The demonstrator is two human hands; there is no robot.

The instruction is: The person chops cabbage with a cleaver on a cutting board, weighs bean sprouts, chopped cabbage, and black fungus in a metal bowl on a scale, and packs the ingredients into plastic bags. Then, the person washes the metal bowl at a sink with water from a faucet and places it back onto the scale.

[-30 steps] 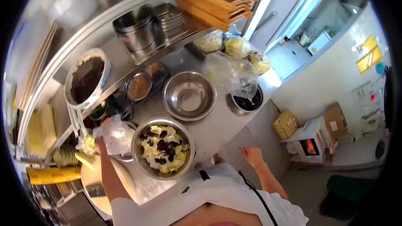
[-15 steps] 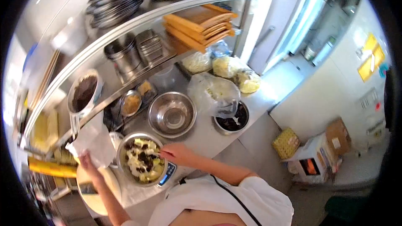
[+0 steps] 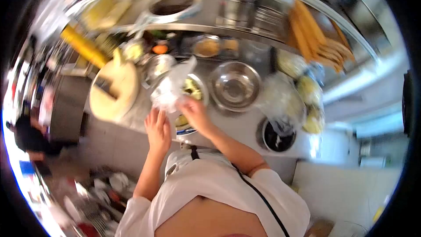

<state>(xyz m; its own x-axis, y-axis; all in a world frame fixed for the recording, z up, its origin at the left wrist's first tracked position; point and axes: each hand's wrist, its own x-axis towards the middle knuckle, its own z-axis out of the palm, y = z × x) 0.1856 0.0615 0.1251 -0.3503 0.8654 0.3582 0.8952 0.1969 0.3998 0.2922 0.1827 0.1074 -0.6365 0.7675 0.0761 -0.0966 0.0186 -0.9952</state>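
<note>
While the right hand [image 3: 194,113] pinches the lower edge of a whitish plastic bag [image 3: 172,87], the left hand [image 3: 158,125] is raised beside it, its fingertips at the bag's bottom; blur hides whether that grip is clenched on the plastic or merely touches it. The bag hangs over the salad bowl [image 3: 204,91], covering part of its rim and the pale, leafy pieces inside. Just right of the salad bowl, a wide steel bowl [image 3: 234,86] sits on the worktop [image 3: 228,126]. Farther right of the salad bowl are a clear bag [image 3: 280,98] and a bowl of dark pieces [image 3: 279,140]. Left of the salad bowl lies a round board [image 3: 115,101] with a dark, flat item on it. Beyond the salad bowl, a shelf holds a white-rimmed tub [image 3: 172,5] with dark contents.
</note>
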